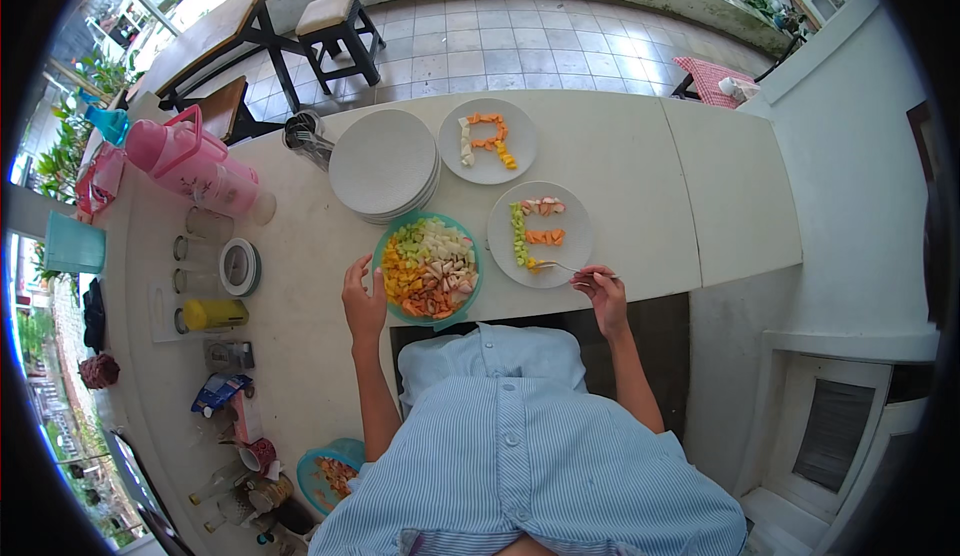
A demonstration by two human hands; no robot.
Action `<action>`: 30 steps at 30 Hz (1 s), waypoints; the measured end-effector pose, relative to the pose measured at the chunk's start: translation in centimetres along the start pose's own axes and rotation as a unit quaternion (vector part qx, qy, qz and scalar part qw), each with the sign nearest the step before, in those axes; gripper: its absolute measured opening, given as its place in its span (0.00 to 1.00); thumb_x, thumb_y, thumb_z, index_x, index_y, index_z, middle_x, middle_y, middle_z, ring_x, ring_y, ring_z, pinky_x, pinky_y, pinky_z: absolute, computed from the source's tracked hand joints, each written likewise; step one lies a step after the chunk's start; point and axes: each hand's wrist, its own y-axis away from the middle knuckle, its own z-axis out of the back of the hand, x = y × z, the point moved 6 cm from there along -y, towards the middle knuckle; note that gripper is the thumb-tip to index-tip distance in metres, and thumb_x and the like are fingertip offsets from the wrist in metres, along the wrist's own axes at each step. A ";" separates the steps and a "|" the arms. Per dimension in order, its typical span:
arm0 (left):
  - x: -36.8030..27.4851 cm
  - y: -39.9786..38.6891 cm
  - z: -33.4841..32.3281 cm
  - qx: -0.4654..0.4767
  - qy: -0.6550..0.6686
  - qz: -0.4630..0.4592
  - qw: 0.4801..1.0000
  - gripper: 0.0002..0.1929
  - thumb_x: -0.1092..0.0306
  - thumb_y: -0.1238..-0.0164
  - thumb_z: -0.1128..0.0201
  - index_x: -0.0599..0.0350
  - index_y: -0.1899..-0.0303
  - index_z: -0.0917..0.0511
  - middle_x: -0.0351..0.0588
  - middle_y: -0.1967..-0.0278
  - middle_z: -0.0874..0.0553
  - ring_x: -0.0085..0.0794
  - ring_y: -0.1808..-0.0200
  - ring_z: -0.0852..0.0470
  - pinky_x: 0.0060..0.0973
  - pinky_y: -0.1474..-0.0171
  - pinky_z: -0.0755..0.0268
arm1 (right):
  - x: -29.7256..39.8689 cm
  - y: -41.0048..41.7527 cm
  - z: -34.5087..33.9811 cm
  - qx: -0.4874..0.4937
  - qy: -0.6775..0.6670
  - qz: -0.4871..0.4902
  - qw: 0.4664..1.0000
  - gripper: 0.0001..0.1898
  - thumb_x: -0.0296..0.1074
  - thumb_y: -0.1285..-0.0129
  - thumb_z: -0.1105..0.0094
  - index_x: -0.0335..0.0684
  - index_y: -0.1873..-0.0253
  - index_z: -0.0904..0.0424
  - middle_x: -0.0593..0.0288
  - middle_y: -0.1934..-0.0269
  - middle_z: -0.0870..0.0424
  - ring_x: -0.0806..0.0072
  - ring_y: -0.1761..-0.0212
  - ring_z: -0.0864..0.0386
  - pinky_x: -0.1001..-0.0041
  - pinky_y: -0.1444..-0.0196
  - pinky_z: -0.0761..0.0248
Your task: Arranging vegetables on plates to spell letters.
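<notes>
My right hand (pixel 601 293) is closed on the handle of a metal fork (pixel 559 265), whose head touches yellow pieces at the bottom of the letter E on a white plate (pixel 577 237). Green pieces (pixel 519 235) form its upright, pinkish-white ones its top bar and orange ones its middle bar. My left hand (pixel 365 297) rests with fingers apart at the left rim of a teal bowl (pixel 480 286) of diced green, white, yellow and orange pieces. Beyond, a second white plate (pixel 450 162) bears a letter R in white, orange and yellow pieces.
A stack of white plates (pixel 382 162) stands behind the bowl, beside a metal holder with cutlery (pixel 307 135). Along the left are a pink jug (pixel 199 162), glass jars (pixel 199 282) and a yellow container (pixel 217 315). A second teal bowl (pixel 307 477) sits near my left elbow.
</notes>
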 end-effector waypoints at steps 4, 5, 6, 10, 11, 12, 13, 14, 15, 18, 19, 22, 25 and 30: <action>-0.3 0.0 0.3 -0.001 -0.007 0.010 1.000 0.16 0.64 0.33 0.44 0.55 0.47 0.24 0.48 0.50 0.20 0.37 0.52 0.21 0.31 0.58 0.26 | 0.4 -0.2 0.2 -0.018 -0.028 0.016 0.999 0.11 0.30 0.36 0.54 0.31 0.57 0.24 0.52 0.62 0.18 0.65 0.57 0.18 0.71 0.52 0.26; -0.3 0.0 0.3 -0.001 -0.007 0.010 1.000 0.16 0.64 0.33 0.44 0.55 0.47 0.24 0.48 0.50 0.20 0.37 0.52 0.21 0.31 0.58 0.26 | 0.5 -0.2 0.4 -0.018 -0.029 0.016 0.999 0.11 0.30 0.36 0.54 0.31 0.57 0.24 0.52 0.62 0.18 0.65 0.57 0.18 0.71 0.52 0.26; -0.2 0.1 0.3 -0.001 -0.007 0.010 1.000 0.15 0.64 0.33 0.44 0.55 0.47 0.24 0.48 0.50 0.20 0.37 0.52 0.21 0.31 0.58 0.26 | 0.6 -0.4 0.5 -0.024 -0.025 0.018 0.999 0.11 0.30 0.36 0.54 0.31 0.57 0.24 0.52 0.62 0.18 0.65 0.57 0.19 0.71 0.52 0.26; 0.0 0.0 0.2 0.002 -0.007 0.011 1.000 0.15 0.64 0.33 0.44 0.55 0.48 0.23 0.48 0.50 0.20 0.37 0.52 0.21 0.31 0.57 0.26 | 0.6 -0.7 0.5 -0.025 0.001 0.018 1.000 0.12 0.32 0.36 0.53 0.32 0.55 0.24 0.51 0.60 0.18 0.64 0.56 0.19 0.70 0.50 0.27; 0.1 0.0 0.1 0.003 -0.007 0.010 1.000 0.15 0.64 0.33 0.44 0.55 0.48 0.23 0.48 0.50 0.20 0.37 0.52 0.21 0.31 0.57 0.26 | 0.6 -0.7 0.4 -0.026 0.001 0.018 1.000 0.12 0.32 0.36 0.53 0.32 0.55 0.24 0.51 0.60 0.18 0.64 0.56 0.19 0.70 0.50 0.27; 0.1 0.0 0.0 0.006 -0.006 0.007 1.000 0.15 0.64 0.33 0.44 0.55 0.48 0.23 0.48 0.49 0.20 0.37 0.51 0.21 0.31 0.57 0.26 | 0.3 -0.9 0.3 -0.021 0.005 0.009 1.000 0.12 0.32 0.36 0.53 0.32 0.55 0.24 0.51 0.60 0.18 0.64 0.56 0.19 0.70 0.50 0.27; 0.1 -0.1 -0.1 0.009 -0.005 0.003 1.000 0.14 0.64 0.33 0.44 0.55 0.48 0.23 0.48 0.49 0.20 0.37 0.51 0.21 0.31 0.57 0.26 | 0.1 -0.9 0.2 -0.017 0.008 0.000 1.000 0.11 0.32 0.36 0.53 0.32 0.55 0.24 0.52 0.60 0.18 0.64 0.55 0.19 0.70 0.50 0.27; 0.0 -0.1 -0.1 0.009 -0.005 0.003 1.000 0.14 0.64 0.33 0.44 0.55 0.48 0.23 0.48 0.49 0.20 0.37 0.51 0.21 0.31 0.57 0.26 | 0.0 -1.0 0.3 -0.017 0.008 0.000 1.000 0.11 0.32 0.36 0.53 0.32 0.55 0.24 0.52 0.60 0.18 0.64 0.55 0.19 0.70 0.50 0.27; -0.1 -0.1 -0.1 0.011 0.000 0.002 1.000 0.14 0.64 0.33 0.44 0.55 0.48 0.23 0.48 0.49 0.20 0.37 0.51 0.21 0.31 0.57 0.26 | -0.1 -1.0 0.3 -0.014 0.008 -0.002 1.000 0.11 0.32 0.36 0.53 0.32 0.55 0.24 0.52 0.60 0.18 0.64 0.55 0.19 0.70 0.50 0.27; -0.1 -0.2 -0.1 0.012 0.003 0.002 1.000 0.14 0.65 0.33 0.44 0.55 0.48 0.23 0.47 0.49 0.20 0.37 0.51 0.21 0.32 0.56 0.26 | -0.2 -0.9 0.6 -0.016 0.005 -0.001 1.000 0.11 0.31 0.36 0.54 0.31 0.56 0.24 0.52 0.61 0.18 0.65 0.56 0.19 0.70 0.51 0.26; -0.1 -0.2 -0.1 0.011 0.002 0.003 1.000 0.14 0.65 0.33 0.44 0.55 0.48 0.23 0.47 0.49 0.20 0.36 0.51 0.21 0.32 0.56 0.26 | -0.2 -0.8 0.8 -0.021 0.001 0.003 1.000 0.11 0.30 0.36 0.54 0.31 0.56 0.24 0.52 0.62 0.18 0.65 0.57 0.18 0.71 0.52 0.25; 0.5 -0.3 0.0 0.007 -0.007 -0.020 1.000 0.14 0.65 0.33 0.44 0.55 0.49 0.23 0.47 0.49 0.20 0.36 0.51 0.21 0.31 0.56 0.26 | 0.2 -0.5 1.3 -0.042 -0.014 0.019 0.999 0.11 0.30 0.37 0.55 0.31 0.57 0.24 0.52 0.62 0.18 0.65 0.57 0.18 0.71 0.52 0.25; 0.5 -0.3 0.0 0.008 -0.007 -0.022 1.000 0.14 0.65 0.33 0.44 0.55 0.49 0.23 0.47 0.49 0.20 0.36 0.51 0.21 0.31 0.56 0.26 | 0.5 -0.2 1.9 -0.052 -0.016 0.028 0.998 0.11 0.30 0.36 0.55 0.31 0.57 0.24 0.52 0.62 0.18 0.65 0.58 0.18 0.71 0.52 0.25; -0.3 -0.4 -0.2 0.013 0.005 -0.009 1.000 0.14 0.66 0.34 0.45 0.57 0.49 0.23 0.49 0.50 0.20 0.37 0.51 0.21 0.31 0.55 0.28 | 0.1 -0.1 2.1 -0.044 0.004 0.013 0.999 0.11 0.31 0.36 0.54 0.31 0.57 0.24 0.52 0.63 0.18 0.65 0.58 0.18 0.71 0.52 0.25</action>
